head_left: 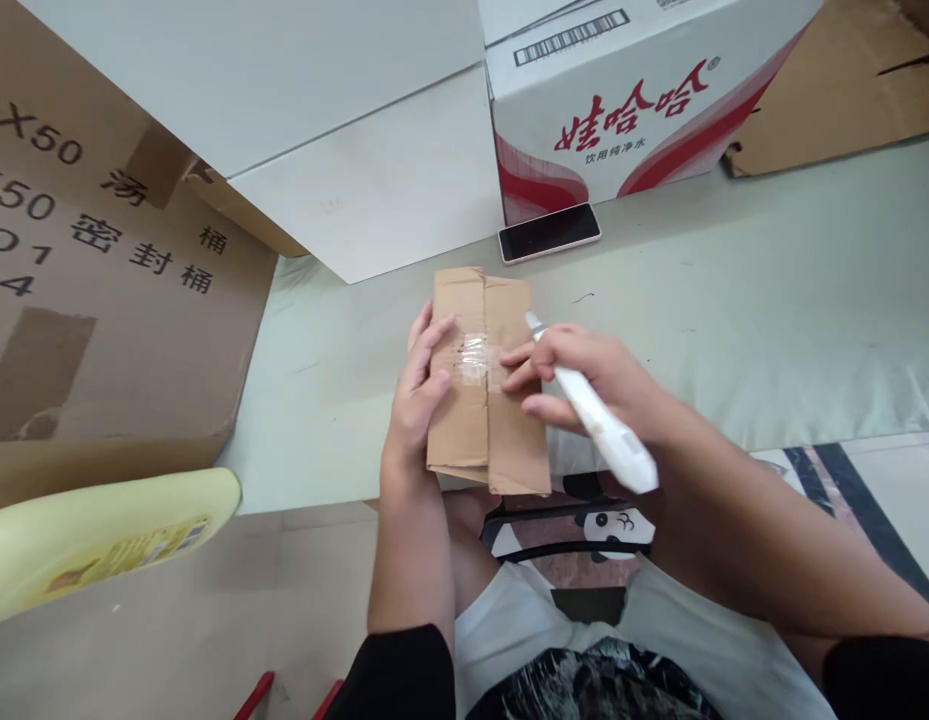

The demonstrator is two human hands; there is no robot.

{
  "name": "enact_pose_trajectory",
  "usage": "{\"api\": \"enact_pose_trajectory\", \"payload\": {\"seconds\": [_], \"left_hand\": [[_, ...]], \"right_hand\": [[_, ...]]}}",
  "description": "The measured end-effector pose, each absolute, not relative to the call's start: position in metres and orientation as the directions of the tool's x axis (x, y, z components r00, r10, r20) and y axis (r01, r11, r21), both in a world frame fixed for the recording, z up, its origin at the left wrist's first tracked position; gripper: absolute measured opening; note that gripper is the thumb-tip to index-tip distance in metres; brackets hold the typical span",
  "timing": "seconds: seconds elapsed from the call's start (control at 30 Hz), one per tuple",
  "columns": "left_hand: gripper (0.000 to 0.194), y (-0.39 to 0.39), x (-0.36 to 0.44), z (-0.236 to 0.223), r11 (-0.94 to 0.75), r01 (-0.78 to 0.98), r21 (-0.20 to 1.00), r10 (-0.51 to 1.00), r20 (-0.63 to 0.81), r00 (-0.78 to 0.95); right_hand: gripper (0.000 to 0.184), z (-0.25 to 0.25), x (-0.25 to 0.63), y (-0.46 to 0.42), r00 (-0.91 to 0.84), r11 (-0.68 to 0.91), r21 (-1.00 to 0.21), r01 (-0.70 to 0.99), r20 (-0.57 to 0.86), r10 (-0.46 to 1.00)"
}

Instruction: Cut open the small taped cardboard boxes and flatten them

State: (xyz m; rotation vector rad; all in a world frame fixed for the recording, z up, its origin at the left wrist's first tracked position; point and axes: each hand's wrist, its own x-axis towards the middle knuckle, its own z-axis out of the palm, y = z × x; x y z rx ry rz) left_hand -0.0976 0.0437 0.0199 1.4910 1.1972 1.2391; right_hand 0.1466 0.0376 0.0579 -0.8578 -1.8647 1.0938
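A small brown cardboard box (pixel 458 430) lies in front of me, with clear tape (pixel 474 356) across the middle of its centre seam. My left hand (pixel 423 380) grips the box along its left side, thumb and fingers resting on the top. In my right hand (pixel 584 370) is a white utility knife (pixel 605 430), held between thumb and fingers. Its tip points up and left, above the right part of the box. Some right fingertips touch the box top beside the tape. How far the blade is out I cannot tell.
A phone (pixel 550 233) lies beyond the box on the pale green cloth (pixel 734 290). Behind it stands a white and red carton (pixel 621 130), beside a plain white box (pixel 389 190). At left are a large brown carton (pixel 134 330) and a yellow-green bottle (pixel 111 530).
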Motion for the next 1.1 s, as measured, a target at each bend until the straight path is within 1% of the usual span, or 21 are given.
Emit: {"api": "enact_pose_trajectory", "payload": {"seconds": [0.07, 0.1, 0.13, 0.17, 0.23, 0.3, 0.37, 0.43, 0.5, 0.57, 0.67, 0.77, 0.83, 0.97, 1.1], "left_hand": [[0.062, 0.04, -0.096, 0.02, -0.192, 0.129, 0.973, 0.976, 0.176, 0.125], [0.058, 0.038, -0.094, 0.019, -0.182, 0.117, 0.976, 0.979, 0.169, 0.111], [0.056, 0.037, -0.092, 0.019, -0.178, 0.115, 0.977, 0.982, 0.169, 0.083], [0.054, 0.035, -0.089, 0.018, -0.177, 0.121, 0.977, 0.983, 0.17, 0.062], [0.052, 0.033, -0.082, 0.017, -0.189, 0.144, 0.971, 0.982, 0.185, 0.044], [0.05, 0.031, -0.075, 0.018, -0.215, 0.17, 0.962, 0.977, 0.21, 0.043], [0.049, 0.03, -0.071, 0.019, -0.234, 0.187, 0.954, 0.972, 0.228, 0.053], [0.049, 0.03, -0.07, 0.02, -0.237, 0.2, 0.951, 0.971, 0.229, 0.061], [0.049, 0.03, -0.072, 0.02, -0.23, 0.206, 0.951, 0.973, 0.223, 0.057], [0.049, 0.03, -0.073, 0.02, -0.223, 0.201, 0.954, 0.975, 0.219, 0.043], [0.052, 0.03, -0.074, 0.02, -0.218, 0.206, 0.954, 0.976, 0.216, 0.032], [0.054, 0.03, -0.073, 0.021, -0.219, 0.213, 0.952, 0.976, 0.217, 0.036], [0.054, 0.03, -0.073, 0.021, -0.216, 0.215, 0.952, 0.976, 0.213, 0.038], [0.055, 0.03, -0.074, 0.021, -0.213, 0.228, 0.95, 0.977, 0.212, 0.03], [0.056, 0.03, -0.074, 0.021, -0.202, 0.236, 0.951, 0.979, 0.202, 0.025]], "right_hand": [[0.042, 0.06, 0.148, 0.035, -0.227, 0.287, -0.952, 0.102, 0.259, 0.939], [0.044, 0.061, 0.149, 0.035, -0.136, 0.248, -0.968, 0.036, 0.241, 0.961], [0.047, 0.062, 0.15, 0.035, -0.072, 0.233, -0.972, -0.04, 0.235, 0.969], [0.049, 0.062, 0.151, 0.035, -0.045, 0.229, -0.968, -0.103, 0.234, 0.971], [0.045, 0.063, 0.151, 0.036, -0.053, 0.209, -0.968, -0.139, 0.218, 0.975], [0.034, 0.064, 0.15, 0.036, -0.085, 0.165, -0.983, -0.083, 0.172, 0.981], [0.029, 0.064, 0.148, 0.036, -0.11, 0.134, -0.991, -0.019, 0.135, 0.985], [0.032, 0.065, 0.147, 0.035, -0.102, 0.115, -0.993, -0.019, 0.116, 0.988], [0.04, 0.067, 0.147, 0.034, -0.09, 0.082, -0.994, -0.07, 0.088, 0.992], [0.043, 0.069, 0.146, 0.033, -0.074, 0.055, -0.993, -0.105, 0.063, 0.995], [0.03, 0.073, 0.145, 0.031, -0.059, 0.077, -0.997, -0.033, 0.079, 0.995], [0.015, 0.079, 0.145, 0.029, -0.041, 0.194, -0.975, 0.11, 0.19, 0.981], [0.013, 0.081, 0.146, 0.029, -0.023, 0.247, -0.947, 0.205, 0.248, 0.969], [0.002, 0.08, 0.146, 0.028, -0.035, 0.282, -0.901, 0.328, 0.287, 0.957], [0.004, 0.078, 0.145, 0.028, -0.039, 0.297, -0.865, 0.404, 0.308, 0.951]]}}
